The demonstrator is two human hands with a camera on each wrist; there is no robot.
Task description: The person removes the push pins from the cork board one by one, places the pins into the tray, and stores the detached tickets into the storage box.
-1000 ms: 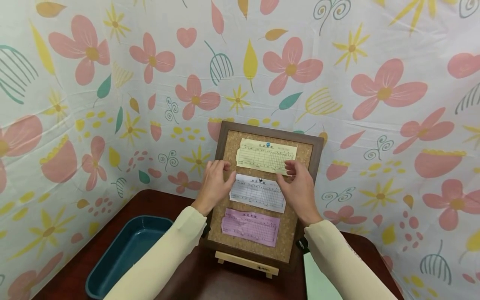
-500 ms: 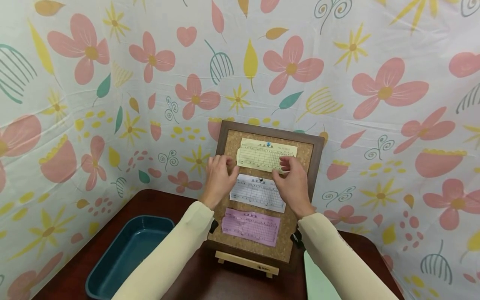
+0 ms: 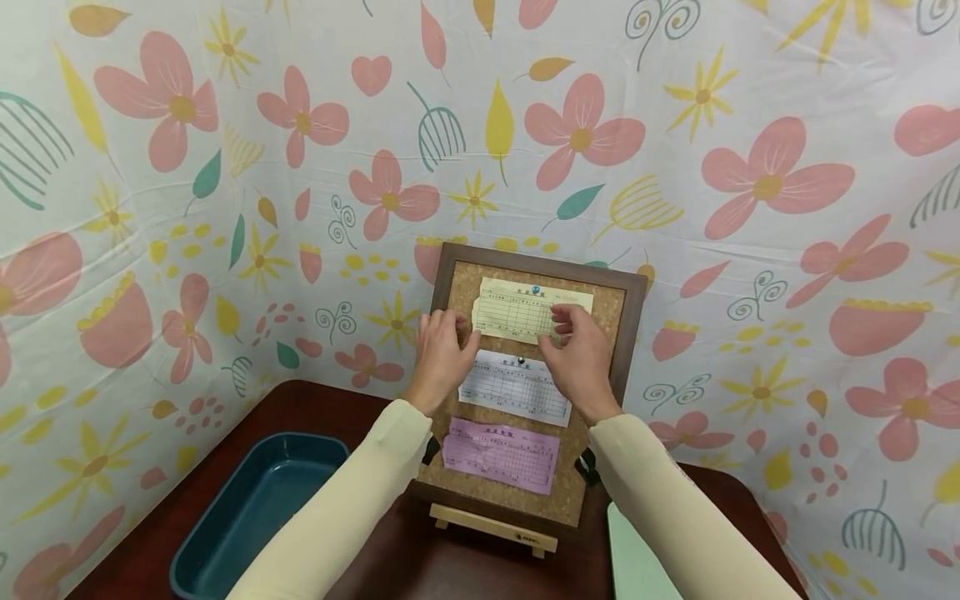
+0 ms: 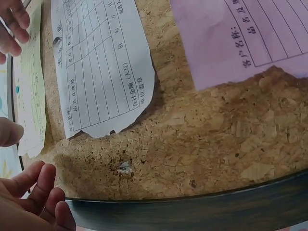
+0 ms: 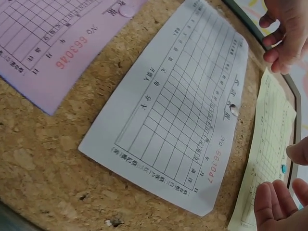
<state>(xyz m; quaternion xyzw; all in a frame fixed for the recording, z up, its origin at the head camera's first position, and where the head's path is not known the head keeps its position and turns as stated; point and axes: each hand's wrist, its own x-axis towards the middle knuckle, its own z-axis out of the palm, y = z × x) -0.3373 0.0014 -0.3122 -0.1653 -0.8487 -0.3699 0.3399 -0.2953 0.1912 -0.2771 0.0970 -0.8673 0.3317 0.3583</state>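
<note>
A framed corkboard [image 3: 611, 312] carries three paper receipt slips. Highest is the yellow slip [image 3: 513, 314], held by a blue pushpin [image 3: 536, 290]. Below it come the white slip [image 3: 510, 390] with a silvery pushpin [image 5: 234, 110] and the pink slip [image 3: 501, 457] with a pale pushpin [image 5: 127, 10]. My left hand [image 3: 439, 357] hovers by the yellow slip's left edge, fingers loosely bent around nothing. Over that slip's lower right part is my right hand [image 3: 576, 357], thumb and fingers apart; whether it touches the paper I cannot tell. It covers the slip's corner.
A wooden easel [image 3: 493, 527] supports the board on a dark red table [image 3: 360, 562]. To the left lies a deep blue tray [image 3: 247, 500]. A pale green flat object [image 3: 637, 558] is partly under the right forearm. Floral cloth [image 3: 480, 125] hangs behind.
My right hand has shifted left and slightly up across the yellow slip. The left hand has moved slightly up and right. All slips and pins stay in place.
</note>
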